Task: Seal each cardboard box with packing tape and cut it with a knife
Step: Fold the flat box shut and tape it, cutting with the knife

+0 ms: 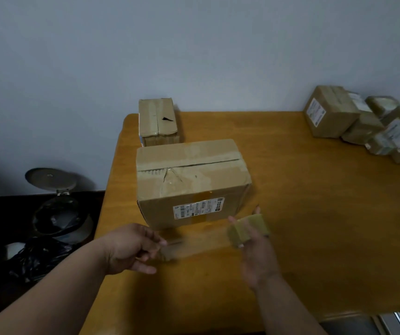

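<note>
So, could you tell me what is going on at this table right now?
A person is pulling packing tape off a roll. The right hand holds the tape roll, with fingers through its core, and the left hand pinches the free end of the tape strip, stretched between the two hands. This happens just in front of the large cardboard box on the wooden table. A smaller box sits behind it, and a cluster of taped parcels lies at the far right. No knife is visible.

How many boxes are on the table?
About 7: big box in the middle, small box behind it, and roughly five taped boxes piled at the far right edge, where some may be hidden or cut off.
</note>
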The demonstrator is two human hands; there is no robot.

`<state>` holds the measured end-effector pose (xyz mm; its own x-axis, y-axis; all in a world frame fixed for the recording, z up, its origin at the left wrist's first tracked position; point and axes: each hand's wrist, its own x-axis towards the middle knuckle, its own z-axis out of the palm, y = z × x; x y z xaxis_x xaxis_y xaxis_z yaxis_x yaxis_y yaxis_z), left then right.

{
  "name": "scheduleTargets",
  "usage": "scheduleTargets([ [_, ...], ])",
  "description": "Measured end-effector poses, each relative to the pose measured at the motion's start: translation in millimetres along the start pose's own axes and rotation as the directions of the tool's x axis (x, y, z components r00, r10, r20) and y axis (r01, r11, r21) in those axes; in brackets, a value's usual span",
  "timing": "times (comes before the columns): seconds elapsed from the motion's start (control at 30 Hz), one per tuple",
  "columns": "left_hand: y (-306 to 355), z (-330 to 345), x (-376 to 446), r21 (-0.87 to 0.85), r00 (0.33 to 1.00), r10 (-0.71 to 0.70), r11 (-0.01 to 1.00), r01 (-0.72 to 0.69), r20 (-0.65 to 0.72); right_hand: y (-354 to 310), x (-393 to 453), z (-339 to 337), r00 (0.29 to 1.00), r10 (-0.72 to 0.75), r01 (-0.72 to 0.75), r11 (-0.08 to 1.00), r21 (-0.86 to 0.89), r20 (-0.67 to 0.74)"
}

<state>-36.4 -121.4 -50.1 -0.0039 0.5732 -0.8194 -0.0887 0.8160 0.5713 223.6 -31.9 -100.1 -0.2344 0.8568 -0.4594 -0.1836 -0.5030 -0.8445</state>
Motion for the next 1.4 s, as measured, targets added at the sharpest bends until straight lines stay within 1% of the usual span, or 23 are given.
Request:
scheduleTargets([
  [0.03, -2.0, -0.5, 1.5, 0.017, 1.0, -0.007, 1.0, 0.007, -0.012, -3.8, 3.2, -0.4, 0.998, 0.068, -0.068, 0.988, 0.137, 0.007],
  [0.07, -3.3, -1.3, 2.5, 0.027, 1.0, -0.012, 1.0, 0.012, -0.019, -6.8, 5.8, -0.4, 0.993, 0.118, -0.117, 0.97, 0.212, 0.011],
  [0.1, -4.0, -2.3, 3.0, 0.03, 1.0, -0.014, 0.999, 0.015, -0.019, -8.1, 6.8, -0.3, 0.992, 0.128, -0.128, 0.969, 0.21, 0.015],
  [0.13, -3.7, -3.3, 3.4, 0.031, 1.0, -0.014, 0.999, 0.014, -0.012, -8.3, 6.2, 0.7, 0.994, 0.113, -0.113, 0.981, 0.157, 0.013],
  [0.17, -2.9, -3.7, 3.7, 0.035, 1.0, -0.01, 0.999, 0.01, -0.003, -8.1, 4.8, 1.5, 0.997, 0.081, -0.081, 0.994, 0.07, 0.001],
  [0.23, 0.3, -1.9, 3.6, 0.056, 1.0, 0.007, 0.998, -0.007, 0.0, -7.4, -0.1, 4.5, 1.0, -0.022, 0.022, 0.985, -0.169, -0.001],
  [0.3, 5.6, 2.1, 2.1, 0.08, 0.999, 0.037, 0.996, -0.036, -0.014, -9.6, -5.1, 8.2, 0.992, -0.128, 0.125, 0.937, -0.327, 0.012],
  [0.37, 13.4, 5.4, -3.5, 0.104, 0.996, 0.081, 0.991, -0.078, -0.021, -17.0, -10.1, 11.0, 0.963, -0.27, 0.253, 0.888, -0.385, 0.011],
  [0.47, 32.4, 1.4, -19.2, 0.163, 0.98, 0.196, 0.968, -0.191, -0.018, -38.1, -16.5, 18.0, 0.859, -0.512, 0.471, 0.779, -0.414, 0.015],
  [0.53, 49.0, -4.8, -31.7, 0.23, 0.96, 0.277, 0.936, -0.265, -0.023, -56.4, -17.2, 26.0, 0.801, -0.596, 0.564, 0.717, -0.41, 0.058],
  [0.57, 57.4, -7.6, -37.2, 0.267, 0.949, 0.313, 0.918, -0.293, -0.035, -65.7, -16.6, 31.8, 0.792, -0.604, 0.582, 0.707, -0.402, 0.085],
  [0.63, 73.5, -12.7, -44.1, 0.329, 0.925, 0.371, 0.886, -0.326, -0.083, -80.2, -12.2, 45.1, 0.784, -0.605, 0.598, 0.677, -0.429, 0.139],
  [0.77, 97.2, -25.0, -40.5, 0.412, 0.875, 0.439, 0.85, -0.33, -0.205, -92.6, 5.0, 71.4, 0.733, -0.637, 0.642, 0.535, -0.549, 0.238],
  [0.87, 107.9, -34.2, -28.9, 0.45, 0.843, 0.462, 0.837, -0.311, -0.275, -95.1, 22.9, 83.1, 0.705, -0.655, 0.651, 0.442, -0.617, 0.273],
  [0.97, 113.6, -38.6, -11.5, 0.52, 0.79, 0.512, 0.801, -0.296, -0.339, -93.0, 39.6, 89.5, 0.693, -0.658, 0.636, 0.364, -0.68, 0.296],
  [1.03, 116.9, -39.2, -0.4, 0.593, 0.747, 0.546, 0.763, -0.256, -0.38, -91.3, 48.2, 92.7, 0.679, -0.667, 0.637, 0.326, -0.699, 0.308],
  [1.1, 119.5, -38.8, 7.6, 0.679, 0.707, 0.576, 0.71, -0.184, -0.411, -89.7, 56.3, 95.0, 0.668, -0.675, 0.633, 0.296, -0.716, 0.311],
  [1.17, 120.5, -37.9, 14.1, 0.724, 0.673, 0.601, 0.676, -0.139, -0.432, -89.0, 64.0, 95.6, 0.653, -0.692, 0.621, 0.255, -0.741, 0.309],
  [1.3, 120.0, -36.3, 24.8, 0.753, 0.643, 0.608, 0.654, -0.074, -0.465, -90.5, 74.6, 97.9, 0.673, -0.674, 0.587, 0.234, -0.775, 0.306],
  [1.4, 118.0, -34.6, 28.9, 0.777, 0.625, 0.624, 0.628, -0.043, -0.469, -87.8, 78.1, 97.2, 0.674, -0.658, 0.573, 0.176, -0.801, 0.337],
])
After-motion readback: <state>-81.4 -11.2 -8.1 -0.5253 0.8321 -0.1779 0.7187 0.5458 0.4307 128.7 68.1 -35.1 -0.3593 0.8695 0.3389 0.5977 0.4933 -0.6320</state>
